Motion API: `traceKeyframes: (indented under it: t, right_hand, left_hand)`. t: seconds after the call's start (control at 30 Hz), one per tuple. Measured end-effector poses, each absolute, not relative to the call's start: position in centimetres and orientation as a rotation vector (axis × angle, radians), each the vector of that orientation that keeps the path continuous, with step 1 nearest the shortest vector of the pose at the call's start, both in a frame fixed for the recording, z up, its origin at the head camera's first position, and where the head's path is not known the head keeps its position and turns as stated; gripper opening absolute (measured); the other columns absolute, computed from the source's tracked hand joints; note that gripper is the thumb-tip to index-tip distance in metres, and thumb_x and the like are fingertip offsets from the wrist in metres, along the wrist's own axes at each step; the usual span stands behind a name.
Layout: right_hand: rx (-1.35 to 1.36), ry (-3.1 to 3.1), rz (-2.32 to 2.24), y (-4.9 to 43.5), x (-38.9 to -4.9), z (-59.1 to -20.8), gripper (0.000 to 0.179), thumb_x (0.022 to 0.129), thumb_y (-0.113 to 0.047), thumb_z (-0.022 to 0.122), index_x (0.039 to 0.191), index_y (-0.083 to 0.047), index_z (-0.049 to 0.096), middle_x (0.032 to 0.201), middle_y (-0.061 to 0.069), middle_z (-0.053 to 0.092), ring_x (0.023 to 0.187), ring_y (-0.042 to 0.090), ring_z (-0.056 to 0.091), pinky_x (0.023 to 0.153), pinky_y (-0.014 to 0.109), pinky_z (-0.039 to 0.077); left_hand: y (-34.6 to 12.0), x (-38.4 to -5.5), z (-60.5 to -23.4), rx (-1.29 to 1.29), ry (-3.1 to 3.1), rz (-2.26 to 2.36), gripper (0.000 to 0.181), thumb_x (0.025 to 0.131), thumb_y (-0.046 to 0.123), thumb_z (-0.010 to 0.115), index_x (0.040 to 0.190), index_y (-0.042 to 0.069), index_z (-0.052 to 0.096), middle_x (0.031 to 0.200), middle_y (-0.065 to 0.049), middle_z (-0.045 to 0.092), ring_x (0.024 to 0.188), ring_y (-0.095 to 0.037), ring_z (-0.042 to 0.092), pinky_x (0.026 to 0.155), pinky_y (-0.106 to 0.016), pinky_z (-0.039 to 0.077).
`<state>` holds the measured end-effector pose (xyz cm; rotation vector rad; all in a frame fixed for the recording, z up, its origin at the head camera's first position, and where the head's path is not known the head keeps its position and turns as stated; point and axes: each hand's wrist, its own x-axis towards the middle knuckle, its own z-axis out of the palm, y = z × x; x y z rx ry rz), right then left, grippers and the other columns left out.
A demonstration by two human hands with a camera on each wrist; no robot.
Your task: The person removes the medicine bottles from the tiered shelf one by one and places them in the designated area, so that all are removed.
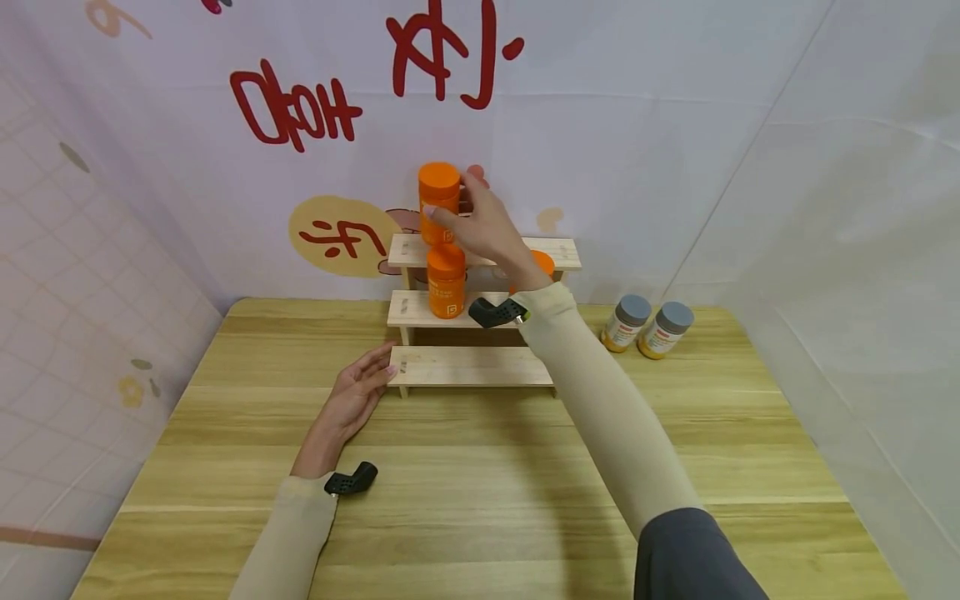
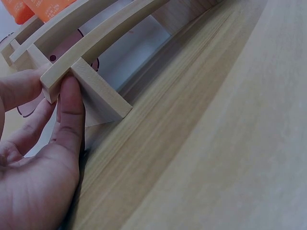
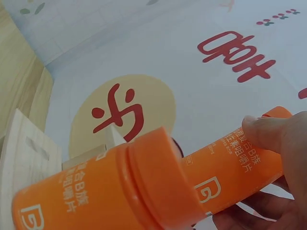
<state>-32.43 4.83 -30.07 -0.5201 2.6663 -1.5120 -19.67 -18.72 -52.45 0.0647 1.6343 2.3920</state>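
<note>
My right hand [image 1: 483, 223] grips an orange pill bottle [image 1: 437, 200] at the left end of the top tier of a small wooden step shelf [image 1: 472, 367]. In the right wrist view, the thumb and fingers wrap around that bottle [image 3: 230, 167]. A second orange bottle [image 1: 447, 287] stands upright on the middle tier below. Another orange bottle [image 1: 542, 262] is mostly hidden behind the right forearm. My left hand [image 1: 358, 393] pinches the left end of the lowest tier; the left wrist view shows thumb and fingers around the board's end [image 2: 60, 76].
Two bottles with grey lids, a left one [image 1: 627, 323] and a right one [image 1: 666, 330], stand on the wooden table [image 1: 450, 500] right of the shelf. A white printed backdrop [image 1: 637, 150] rises behind and at the sides.
</note>
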Motion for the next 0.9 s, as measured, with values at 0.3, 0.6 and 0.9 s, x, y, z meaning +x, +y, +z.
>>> traceKeyframes:
  t: [0.3,0.6,0.9]
  right_hand:
    - [-0.61,2.682,-1.566,6.0,-31.7,-29.2,0.058,0.099,-0.038,0.069,0.148,-0.02,0.044,0.141,0.004,0.06,0.121,0.02,0.06,0.103,0.034,0.053]
    - [-0.603,2.669,-1.626,7.2,-30.7,-28.8,0.063,0.098,-0.04,0.069,0.152,-0.022,0.042,0.142,0.003,0.06,0.124,0.019,0.061,0.103,0.035,0.054]
    - [-0.604,2.674,-1.678,8.7,-29.6,-28.9,0.059,0.097,-0.039,0.07,0.149,-0.023,0.045,0.139,0.001,0.063,0.121,0.017,0.063,0.103,0.035,0.054]
  left_hand:
    - [-18.6,-19.7,-52.4,0.021,1.617,2.385,0.066,0.101,0.001,0.061,0.16,-0.001,0.029,0.127,0.0,0.054,0.114,-0.006,0.058,0.092,-0.015,0.053]
    - [-18.8,-19.6,-52.5,0.039,1.65,2.368,0.066,0.102,0.002,0.06,0.16,-0.001,0.028,0.129,0.0,0.054,0.115,-0.006,0.058,0.093,-0.015,0.052]
    - [-18.8,-19.7,-52.6,0.066,1.641,2.388,0.065,0.101,0.0,0.06,0.159,-0.003,0.03,0.128,0.001,0.057,0.114,-0.006,0.06,0.092,-0.015,0.053]
